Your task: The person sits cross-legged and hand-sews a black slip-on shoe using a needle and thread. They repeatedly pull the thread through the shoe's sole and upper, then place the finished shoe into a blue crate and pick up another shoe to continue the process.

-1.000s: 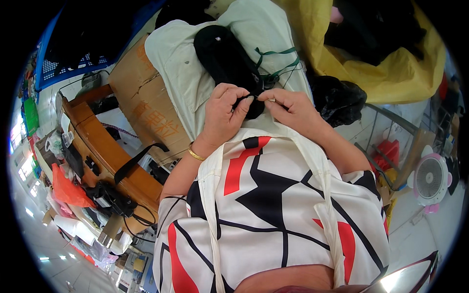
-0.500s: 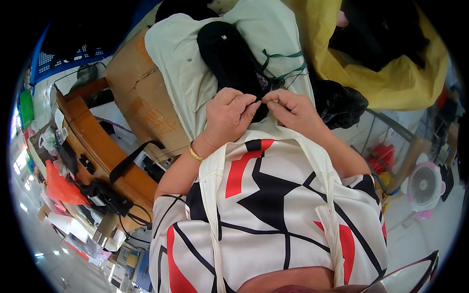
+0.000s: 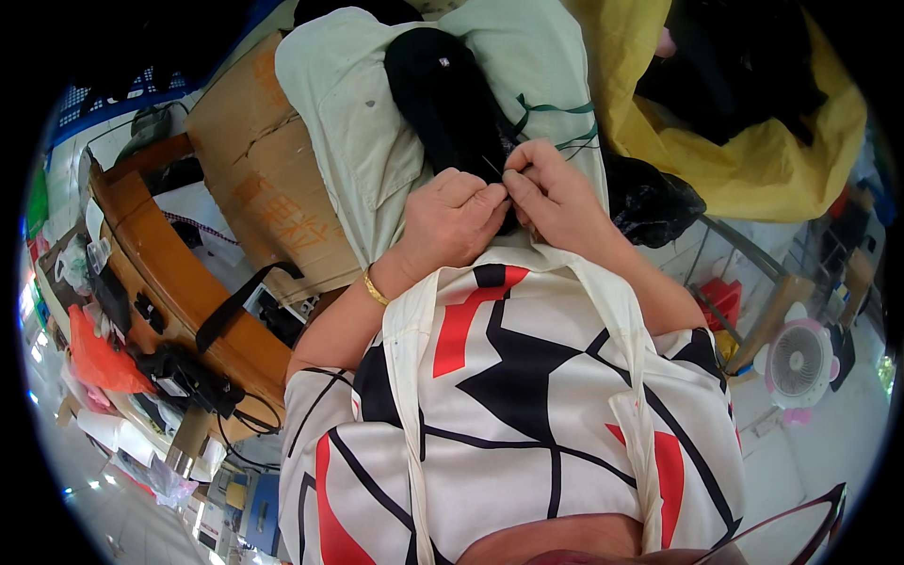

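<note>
Pinching the thin, pale needle-like piece [image 3: 492, 165], the right hand [image 3: 557, 193] is needing steadiness; the left hand [image 3: 450, 220] is resting curled, its grip hidden.

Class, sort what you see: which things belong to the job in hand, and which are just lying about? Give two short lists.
Job in hand:
black fabric item at the hands
thin needle-like piece at the right hand's fingertips
pale cloth underneath

Lying about, apparently:
yellow bag
black plastic bag
cardboard box
fan
</note>
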Motion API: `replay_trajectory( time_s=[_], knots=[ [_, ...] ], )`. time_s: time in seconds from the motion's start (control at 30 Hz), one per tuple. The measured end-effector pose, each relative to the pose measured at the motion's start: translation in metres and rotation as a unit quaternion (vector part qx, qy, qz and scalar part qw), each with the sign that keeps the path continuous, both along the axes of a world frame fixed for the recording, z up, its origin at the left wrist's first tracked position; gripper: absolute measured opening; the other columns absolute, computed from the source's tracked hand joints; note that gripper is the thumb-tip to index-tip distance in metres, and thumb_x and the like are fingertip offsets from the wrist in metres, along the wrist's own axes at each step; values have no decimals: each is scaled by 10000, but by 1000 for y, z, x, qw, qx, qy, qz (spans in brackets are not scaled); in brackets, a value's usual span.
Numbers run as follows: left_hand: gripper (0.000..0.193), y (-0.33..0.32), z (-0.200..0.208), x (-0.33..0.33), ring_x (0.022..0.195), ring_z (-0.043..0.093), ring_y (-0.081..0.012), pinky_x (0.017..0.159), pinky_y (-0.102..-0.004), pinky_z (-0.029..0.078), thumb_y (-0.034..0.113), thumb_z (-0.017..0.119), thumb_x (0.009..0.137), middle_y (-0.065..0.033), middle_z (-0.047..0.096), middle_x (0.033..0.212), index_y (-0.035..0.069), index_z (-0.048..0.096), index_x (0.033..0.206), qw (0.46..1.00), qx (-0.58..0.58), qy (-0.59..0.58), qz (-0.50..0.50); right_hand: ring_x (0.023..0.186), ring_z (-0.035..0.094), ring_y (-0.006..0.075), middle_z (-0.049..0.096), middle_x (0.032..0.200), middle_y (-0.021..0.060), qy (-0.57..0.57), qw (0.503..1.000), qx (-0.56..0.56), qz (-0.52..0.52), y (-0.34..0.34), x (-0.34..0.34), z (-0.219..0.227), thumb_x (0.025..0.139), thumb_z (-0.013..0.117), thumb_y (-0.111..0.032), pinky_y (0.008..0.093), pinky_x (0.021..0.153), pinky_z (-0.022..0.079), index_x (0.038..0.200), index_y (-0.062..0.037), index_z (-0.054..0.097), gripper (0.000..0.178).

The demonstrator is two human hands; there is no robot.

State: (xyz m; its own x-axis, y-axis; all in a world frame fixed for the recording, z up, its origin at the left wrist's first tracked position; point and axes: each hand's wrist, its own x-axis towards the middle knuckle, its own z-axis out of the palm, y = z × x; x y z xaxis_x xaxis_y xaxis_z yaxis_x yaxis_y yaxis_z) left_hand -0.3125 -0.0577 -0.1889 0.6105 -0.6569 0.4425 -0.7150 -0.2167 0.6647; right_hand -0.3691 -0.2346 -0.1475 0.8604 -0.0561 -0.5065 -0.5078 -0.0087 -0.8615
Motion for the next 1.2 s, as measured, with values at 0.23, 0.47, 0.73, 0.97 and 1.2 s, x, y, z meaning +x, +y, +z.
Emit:
replay_trajectory(
  time_s=[0.23, 0.47, 0.73, 0.97, 1.2],
  knots=[
    [255, 2, 1, 2, 630, 546, -195, 513, -309, 449, 110, 800, 714, -8, 564, 768, 119, 690, 944, 999, 18, -33, 10, 711, 608, 256, 612, 821, 105, -126, 954, -204, 178, -35, 28, 10, 922, 648, -210, 346, 657, 482, 985, -42, 672, 181],
    [166, 6, 13, 9, 630, 558, -192, 535, -295, 436, 28, 783, 760, -67, 599, 780, 50, 709, 907, 992, 25, 123, 6, 724, 575, 231, 601, 815, 107, -226, 962, -130, 75, -8, 41, -27, 918, 663, -167, 345, 662, 467, 906, 12, 617, 185],
    [78, 25, 36, 52, 686, 504, -134, 589, -253, 380, 48, 739, 820, -25, 556, 754, 16, 689, 870, 945, 50, 311, -91, 527, 507, 66, 590, 732, 23, 37, 958, 277, -65, -14, 68, -6, 1025, 538, -313, 219, 435, 360, 968, -90, 562, 232],
    [70, 46, 38, 43, 690, 477, -78, 591, -234, 370, 76, 722, 844, 18, 510, 809, 17, 687, 861, 879, 61, 464, -93, 496, 381, 70, 362, 586, -58, 14, 803, 520, -292, -117, 73, -18, 1044, 485, -202, 216, 446, 359, 914, -97, 533, 174],
    [83, 49, 23, 38, 703, 460, -46, 593, -204, 353, 27, 738, 850, 26, 532, 835, 26, 700, 924, 865, 36, 488, -111, 509, 407, 102, 382, 548, -16, -241, 772, 450, -379, -281, 36, -27, 1037, 429, -101, 216, 505, 398, 792, -64, 499, 257]
  ],
)
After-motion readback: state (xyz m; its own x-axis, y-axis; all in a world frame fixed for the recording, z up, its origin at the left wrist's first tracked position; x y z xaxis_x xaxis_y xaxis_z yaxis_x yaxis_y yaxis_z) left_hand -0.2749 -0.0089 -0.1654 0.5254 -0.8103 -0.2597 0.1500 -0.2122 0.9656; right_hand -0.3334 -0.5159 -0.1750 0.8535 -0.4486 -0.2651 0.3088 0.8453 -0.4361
